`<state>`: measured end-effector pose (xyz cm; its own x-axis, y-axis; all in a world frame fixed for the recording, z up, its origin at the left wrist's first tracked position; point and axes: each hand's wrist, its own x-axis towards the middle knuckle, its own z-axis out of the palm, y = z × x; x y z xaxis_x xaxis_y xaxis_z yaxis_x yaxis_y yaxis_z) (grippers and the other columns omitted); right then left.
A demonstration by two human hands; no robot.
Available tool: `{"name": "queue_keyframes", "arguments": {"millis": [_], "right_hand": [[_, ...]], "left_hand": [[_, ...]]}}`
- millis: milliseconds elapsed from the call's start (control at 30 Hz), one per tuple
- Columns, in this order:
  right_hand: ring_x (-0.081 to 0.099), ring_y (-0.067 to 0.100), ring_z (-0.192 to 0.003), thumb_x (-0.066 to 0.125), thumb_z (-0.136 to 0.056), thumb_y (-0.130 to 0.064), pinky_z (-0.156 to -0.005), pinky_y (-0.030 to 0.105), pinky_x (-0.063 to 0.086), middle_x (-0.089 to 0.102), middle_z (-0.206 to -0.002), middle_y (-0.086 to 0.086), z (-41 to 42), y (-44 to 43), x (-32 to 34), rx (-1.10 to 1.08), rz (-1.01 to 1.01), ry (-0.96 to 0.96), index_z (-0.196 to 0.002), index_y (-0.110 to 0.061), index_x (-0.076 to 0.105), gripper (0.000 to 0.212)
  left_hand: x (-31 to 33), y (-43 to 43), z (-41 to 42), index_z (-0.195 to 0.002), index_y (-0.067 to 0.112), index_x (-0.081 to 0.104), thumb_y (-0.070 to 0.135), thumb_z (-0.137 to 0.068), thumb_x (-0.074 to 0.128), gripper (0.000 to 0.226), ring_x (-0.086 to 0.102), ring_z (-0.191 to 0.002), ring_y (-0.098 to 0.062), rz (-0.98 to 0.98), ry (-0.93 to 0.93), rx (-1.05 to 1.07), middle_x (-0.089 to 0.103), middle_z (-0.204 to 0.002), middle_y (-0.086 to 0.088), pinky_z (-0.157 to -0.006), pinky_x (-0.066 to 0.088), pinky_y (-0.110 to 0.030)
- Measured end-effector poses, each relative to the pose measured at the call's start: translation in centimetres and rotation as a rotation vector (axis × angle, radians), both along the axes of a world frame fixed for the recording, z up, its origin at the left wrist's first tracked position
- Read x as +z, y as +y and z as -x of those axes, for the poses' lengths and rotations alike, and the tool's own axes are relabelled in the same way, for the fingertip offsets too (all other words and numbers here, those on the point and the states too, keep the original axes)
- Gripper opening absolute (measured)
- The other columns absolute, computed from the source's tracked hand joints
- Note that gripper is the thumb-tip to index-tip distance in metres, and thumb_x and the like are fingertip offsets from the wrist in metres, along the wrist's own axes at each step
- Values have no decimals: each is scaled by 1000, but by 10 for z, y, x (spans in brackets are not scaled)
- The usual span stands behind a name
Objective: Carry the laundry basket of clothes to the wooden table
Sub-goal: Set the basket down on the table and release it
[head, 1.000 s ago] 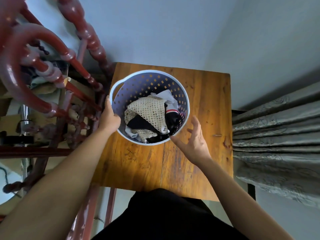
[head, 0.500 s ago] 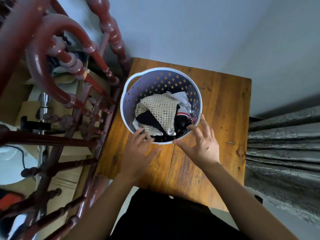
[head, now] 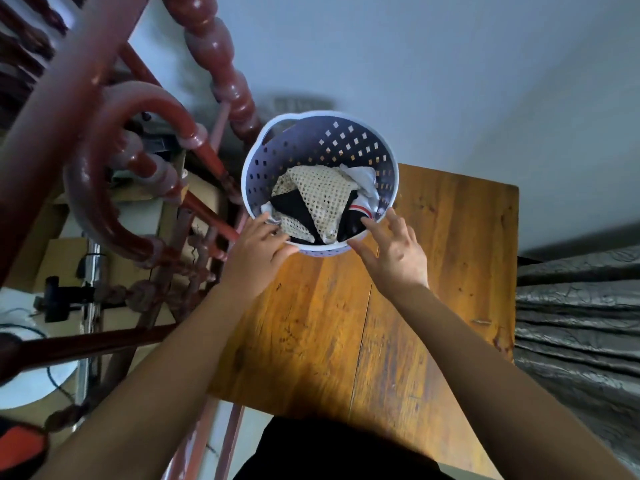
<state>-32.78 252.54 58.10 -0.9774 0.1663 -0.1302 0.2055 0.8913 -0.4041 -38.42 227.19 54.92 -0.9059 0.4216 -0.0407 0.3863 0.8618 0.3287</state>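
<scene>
A round pale-blue laundry basket [head: 346, 143] with square holes stands at the far left corner of the wooden table [head: 433, 271]. Inside it lie clothes [head: 322, 195]: a cream mesh piece, black fabric and a white garment with a red stripe. My left hand [head: 258, 251] is on the near-left rim, its fingers curled over the edge and the thumb outside. My right hand [head: 391, 254] touches the near-right rim with its fingers spread, index finger over the edge.
Dark red turned-wood furniture [head: 214, 64] crowds the table's left side, close to the basket. Cardboard boxes [head: 62, 258] and clutter lie below it. A grey curtain [head: 571, 323] hangs along the table's right edge. A pale wall is behind.
My left hand left the basket's left side and came to the near rim beside my right hand. The basket now sits farther away, at the table's far left corner.
</scene>
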Motion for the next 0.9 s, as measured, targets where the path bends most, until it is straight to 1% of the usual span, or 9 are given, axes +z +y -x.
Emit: {"name": "queue_keyframes", "arguments": {"millis": [100, 233, 433, 500, 600, 667, 733, 833, 900], "right_hand": [[47, 37, -147, 56, -100, -57, -100, 51, 55, 39, -169, 11, 29, -7, 2, 2, -8, -14, -150, -28, 58, 58], [43, 35, -150, 54, -101, -58, -105, 49, 51, 34, -172, 9, 63, -20, 5, 12, -14, -65, -152, -30, 55, 58], [52, 32, -140, 59, -96, -61, -95, 48, 57, 45, -163, 9, 71, -26, 1, 1, -27, -53, -143, -28, 64, 57], [53, 33, -139, 59, -96, -62, -94, 47, 56, 46, -162, 10, 68, -25, 1, 7, -41, -53, -141, -28, 65, 57], [54, 35, -139, 59, -97, -61, -96, 49, 58, 50, -158, 13, 60, -24, 1, 28, -43, -42, -139, -26, 67, 56], [53, 35, -141, 55, -101, -56, -98, 52, 58, 50, -159, 15, 53, -21, 0, 43, -20, -34, -147, -25, 60, 56], [50, 35, -144, 51, -105, -48, -105, 52, 55, 46, -163, 13, 44, -18, -2, 55, 21, -38, -159, -25, 44, 60], [35, 31, -156, 46, -108, -36, -117, 49, 45, 24, -176, 7, 32, -14, -7, 118, 43, -98, -169, -27, 17, 69], [25, 29, -160, 43, -108, -28, -117, 48, 45, 9, -180, 2, 30, -12, -8, 141, 54, -150, -170, -29, 7, 72]], "left_hand": [[-2, 0, 17, -117, 0, 75, 46, -97, 46, 58, 46, -141, -41, 2, -57, 76, 68, -132, -20, -110, 40, -61], [-1, -9, 42, -128, 0, 69, 41, -100, 52, 53, 30, -152, -39, 13, -118, 136, 56, -148, -22, -116, 33, -57], [3, -17, 53, -132, 0, 66, 47, -98, 45, 61, 30, -151, -42, 70, -90, 89, 53, -150, -24, -118, 31, -58], [6, -13, 50, -140, 4, 60, 48, -99, 43, 62, 22, -155, -38, 96, -98, 111, 44, -158, -21, -120, 27, -55], [11, -2, 39, -156, 11, 37, 48, -104, 36, 64, 3, -159, -33, 141, -109, 199, 16, -171, -18, -124, 11, -48], [14, 8, 27, -161, 10, 24, 44, -105, 36, 66, -5, -159, -31, 97, -118, 322, 2, -172, -17, -124, 7, -45], [17, 20, 13, -162, 6, 17, 42, -105, 37, 70, -6, -159, -30, -10, -132, 404, -3, -172, -17, -126, 7, -45], [13, 29, -2, -164, 9, 6, 45, -105, 36, 75, -7, -159, -27, -68, -223, 383, -12, -172, -14, -127, 13, -46], [7, 27, -7, -163, 10, -3, 45, -104, 37, 80, -2, -159, -28, -37, -287, 329, -22, -171, -11, -124, 24, -45]]}}
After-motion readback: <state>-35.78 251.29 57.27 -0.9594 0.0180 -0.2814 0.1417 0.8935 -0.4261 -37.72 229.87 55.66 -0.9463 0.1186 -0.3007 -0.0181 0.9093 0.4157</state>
